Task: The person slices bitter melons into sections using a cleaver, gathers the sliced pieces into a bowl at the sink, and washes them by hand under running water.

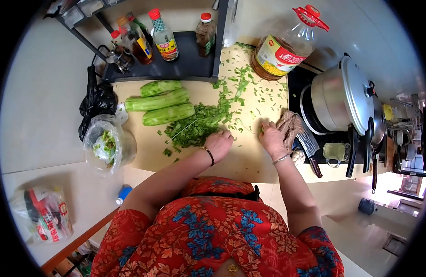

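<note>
My left hand (219,142), fingers curled downward, rests at the right edge of a heap of chopped leafy green herbs (195,128), probably coriander. Whether anything is under its fingers is hidden. Off to its right, my right hand (272,140) has its fingers drawn together low over the pale worktop (242,157). A speck of green shows near those fingertips, but a firm hold is not clear. A crumpled brown cloth (289,126) lies right beside that hand, with a cleaver (307,138) past it. Three peeled green gourds (157,100) lie behind the herbs.
A lined bin (130,147) holding scraps stands at the left. Bottles (166,41) stand on a dark rack (192,71). A large oil jug (282,52) is behind the scattered cuttings. To the right are a lidded pot (328,93), a glass mug (334,151) and a garlic bulb (298,157).
</note>
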### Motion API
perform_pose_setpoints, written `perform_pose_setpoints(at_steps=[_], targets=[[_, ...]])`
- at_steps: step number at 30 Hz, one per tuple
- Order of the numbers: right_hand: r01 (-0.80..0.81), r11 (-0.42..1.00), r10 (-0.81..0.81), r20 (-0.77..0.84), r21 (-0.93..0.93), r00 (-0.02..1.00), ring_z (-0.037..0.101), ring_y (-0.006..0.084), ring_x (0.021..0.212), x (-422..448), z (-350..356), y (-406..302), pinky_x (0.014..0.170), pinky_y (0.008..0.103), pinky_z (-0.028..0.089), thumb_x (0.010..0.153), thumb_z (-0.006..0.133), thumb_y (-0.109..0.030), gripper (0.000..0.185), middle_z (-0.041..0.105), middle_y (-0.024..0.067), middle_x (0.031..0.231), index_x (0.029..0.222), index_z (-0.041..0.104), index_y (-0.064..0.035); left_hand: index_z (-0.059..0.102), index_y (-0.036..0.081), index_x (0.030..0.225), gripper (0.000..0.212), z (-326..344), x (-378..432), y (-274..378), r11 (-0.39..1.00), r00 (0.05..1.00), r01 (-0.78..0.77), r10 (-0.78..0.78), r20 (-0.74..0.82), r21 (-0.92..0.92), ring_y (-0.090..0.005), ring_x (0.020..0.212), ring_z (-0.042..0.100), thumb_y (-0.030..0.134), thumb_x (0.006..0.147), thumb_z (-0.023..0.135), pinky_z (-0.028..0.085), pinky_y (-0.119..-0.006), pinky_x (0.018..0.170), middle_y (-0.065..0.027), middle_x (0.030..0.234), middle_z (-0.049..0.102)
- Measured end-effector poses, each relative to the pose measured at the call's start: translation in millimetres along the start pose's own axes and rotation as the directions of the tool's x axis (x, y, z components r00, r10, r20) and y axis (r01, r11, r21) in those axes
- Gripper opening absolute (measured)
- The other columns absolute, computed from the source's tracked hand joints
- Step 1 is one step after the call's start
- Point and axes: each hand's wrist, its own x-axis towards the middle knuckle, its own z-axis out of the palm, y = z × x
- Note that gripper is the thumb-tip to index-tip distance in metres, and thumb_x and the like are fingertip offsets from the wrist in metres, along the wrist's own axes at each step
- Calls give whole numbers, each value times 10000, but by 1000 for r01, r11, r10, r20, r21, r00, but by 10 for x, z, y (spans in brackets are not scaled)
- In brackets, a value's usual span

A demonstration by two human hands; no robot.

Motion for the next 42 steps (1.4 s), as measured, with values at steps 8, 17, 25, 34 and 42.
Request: perform_pose_setpoints(at_steps=[8, 17, 25, 34, 42], targets=[[-29, 998, 21, 148, 47, 989, 609, 347, 903, 31, -40, -24, 795, 402, 500, 781, 599, -169, 415, 581, 193, 1057, 1144, 496, 4, 520, -21, 1043, 414, -191, 49, 27, 995, 992, 65, -56, 114, -78, -298, 915, 571, 95, 667, 646, 500, -366, 769, -167, 989, 535], [-447, 269, 153, 421, 853, 894, 576, 131, 654, -200, -136, -58, 571, 245, 462, 843, 614, -102, 96, 621, 62, 775, 878, 597, -14, 470, 34, 1177, 317, -483, -263, -232, 38, 957, 219, -204, 207, -975, -143, 864, 574, 11, 862, 499, 490, -273, 743, -72, 1094, 593], [-243, 286, -298, 327, 927, 897, 574, 82, 669, 65, -725, -1205, 566, 198, 470, 902, 546, -65, 183, 627, 29, 823, 1080, 573, -30, 547, 88, 1142, 264, -321, -701, -368, -388, 845, 127, -439, 305, -913, -87, 792, 572, 138, 887, 590, 491, -245, 740, -25, 1007, 629], [260, 74, -815, -92, 963, 572, 606, 127, 899, 143, -774, -3511, 773, 259, 488, 873, 539, -86, 338, 638, 97, 984, 1195, 519, 12, 556, 44, 1107, 225, -85, -1153, -431, -333, 775, -118, -619, 123, -936, -124, 824, 577, 108, 891, 558, 499, -276, 764, -50, 1010, 603], [226, 588, -299, -51, 776, 953, 507, 56, 669, 275, -686, -2185, 609, 196, 425, 933, 513, -134, 178, 562, -6, 732, 1033, 598, -14, 541, 31, 1111, 217, -470, -1362, -488, -705, 766, -522, -635, 99, -480, -192, 911, 588, 36, 894, 535, 505, -301, 800, -98, 1049, 604]])
